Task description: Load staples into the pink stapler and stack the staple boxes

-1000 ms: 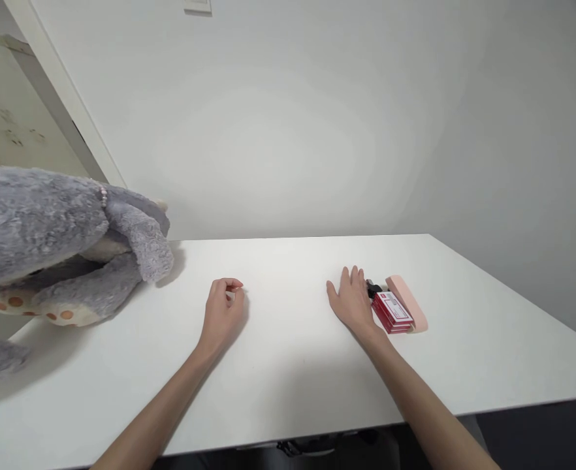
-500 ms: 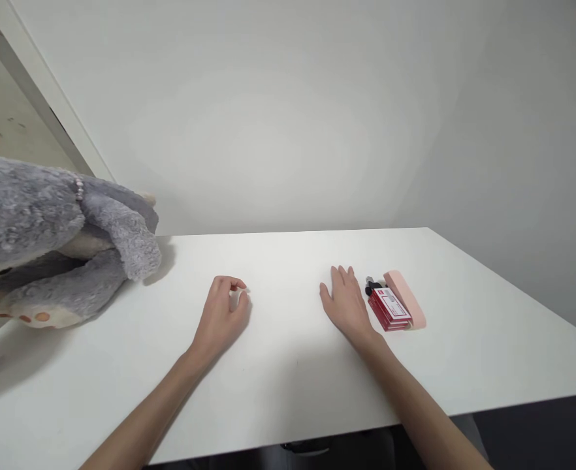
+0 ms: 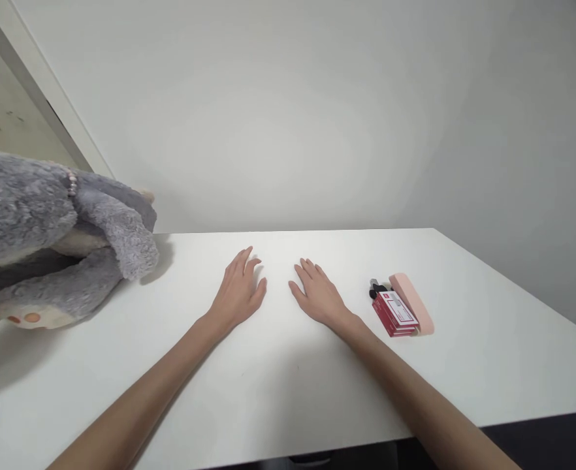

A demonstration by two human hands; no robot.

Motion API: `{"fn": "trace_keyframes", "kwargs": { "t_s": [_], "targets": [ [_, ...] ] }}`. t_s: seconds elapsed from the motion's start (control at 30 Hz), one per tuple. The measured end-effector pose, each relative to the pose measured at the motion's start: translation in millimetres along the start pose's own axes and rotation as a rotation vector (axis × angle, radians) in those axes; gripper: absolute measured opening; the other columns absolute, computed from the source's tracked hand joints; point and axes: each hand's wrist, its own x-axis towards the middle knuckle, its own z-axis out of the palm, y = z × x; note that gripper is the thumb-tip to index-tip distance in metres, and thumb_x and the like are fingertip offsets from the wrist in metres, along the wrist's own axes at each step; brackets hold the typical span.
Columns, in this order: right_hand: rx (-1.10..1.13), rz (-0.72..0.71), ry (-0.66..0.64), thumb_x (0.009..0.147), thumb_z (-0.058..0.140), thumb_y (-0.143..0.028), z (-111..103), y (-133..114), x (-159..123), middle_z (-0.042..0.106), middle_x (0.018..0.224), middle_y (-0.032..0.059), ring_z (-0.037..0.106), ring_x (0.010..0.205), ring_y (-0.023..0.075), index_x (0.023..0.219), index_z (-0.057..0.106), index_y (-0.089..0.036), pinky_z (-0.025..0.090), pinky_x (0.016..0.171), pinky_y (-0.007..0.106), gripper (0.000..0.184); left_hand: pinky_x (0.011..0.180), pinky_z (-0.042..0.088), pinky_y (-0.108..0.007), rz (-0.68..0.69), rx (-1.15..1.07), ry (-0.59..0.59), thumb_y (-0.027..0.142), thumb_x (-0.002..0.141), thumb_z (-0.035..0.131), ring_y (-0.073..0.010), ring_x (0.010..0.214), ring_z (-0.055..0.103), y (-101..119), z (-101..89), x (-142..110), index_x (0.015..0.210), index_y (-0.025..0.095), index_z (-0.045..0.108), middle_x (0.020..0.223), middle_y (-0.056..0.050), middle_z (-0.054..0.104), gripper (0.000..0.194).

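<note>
My left hand [image 3: 239, 290] is over the middle of the white table [image 3: 268, 391], its fingers apart and nothing held. Facing it a short way to the right, my right hand [image 3: 317, 294] has its fingers stretched out and also holds nothing. The two hands do not touch. To the right of my right hand lie red-and-white boxes [image 3: 396, 313], stacked. A pink case [image 3: 412, 302] rests against their right side, and small black objects [image 3: 377, 288], one with a grey end, sit just behind the boxes.
A large grey plush toy [image 3: 96, 228] with a beaded string fills the table's left side. A plain pale wall [image 3: 278, 130] rises behind the table. The table's right edge slants toward the lower right.
My left hand has moved forward and right, its curled fingers now spread. My right hand has moved left, away from the boxes and nearer my left hand. The view has shifted slightly.
</note>
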Motion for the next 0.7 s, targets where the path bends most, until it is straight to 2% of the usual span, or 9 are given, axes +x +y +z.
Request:
{"fn": "trace_keyframes", "kwargs": {
  "t_s": [0.13,0.27,0.4,0.57,0.7],
  "targets": [
    [0.002,-0.032,0.005,0.11,0.03,-0.043,3,-3,17,0.03,0.17,0.0177,0.02,0.16,0.0262,0.158,0.04,-0.004,0.014,0.13,0.043,0.063,0.123,0.032,-0.062,0.036,0.049,-0.003,0.034,0.095,0.059,-0.039,0.156,0.029,-7,7.2,12,0.134,0.022,0.053,0.165,-0.017,0.037,0.041],
    [0.016,-0.05,0.006,0.11,0.029,-0.043,4,-3,18,0.031,0.17,0.0166,0.02,0.161,0.026,0.157,0.042,-0.005,0.015,0.131,0.043,0.061,0.124,0.034,-0.057,0.087,0.145,-0.076,0.037,0.101,0.051,-0.0343,0.158,0.027,-4,3.6,7,0.143,0.021,0.045,0.168,-0.015,0.031,0.046],
    [0.025,-0.054,-0.005,0.11,0.03,-0.042,3,-1,16,0.031,0.17,0.0159,0.021,0.16,0.0272,0.157,0.043,-0.005,0.015,0.131,0.043,0.061,0.122,0.039,-0.054,0.028,0.122,-0.143,0.041,0.102,0.05,-0.0332,0.156,0.031,4,1.9,0,0.144,0.022,0.045,0.168,-0.014,0.032,0.046],
    [0.039,-0.072,-0.008,0.11,0.031,-0.042,4,1,16,0.032,0.17,0.0164,0.021,0.16,0.0272,0.157,0.043,-0.006,0.017,0.131,0.044,0.06,0.126,0.034,-0.053,-0.028,0.103,-0.273,0.047,0.104,0.044,-0.031,0.159,0.026,10,4.5,-1,0.15,0.019,0.042,0.167,-0.013,0.037,0.053],
    [0.037,-0.079,-0.008,0.11,0.031,-0.042,5,2,17,0.032,0.169,0.0172,0.022,0.16,0.0277,0.156,0.044,-0.006,0.018,0.131,0.045,0.06,0.124,0.037,-0.053,-0.066,0.111,-0.336,0.05,0.105,0.039,-0.0314,0.158,0.03,12,3.6,-1,0.154,0.017,0.039,0.164,-0.015,0.043,0.059]
  ]
}}
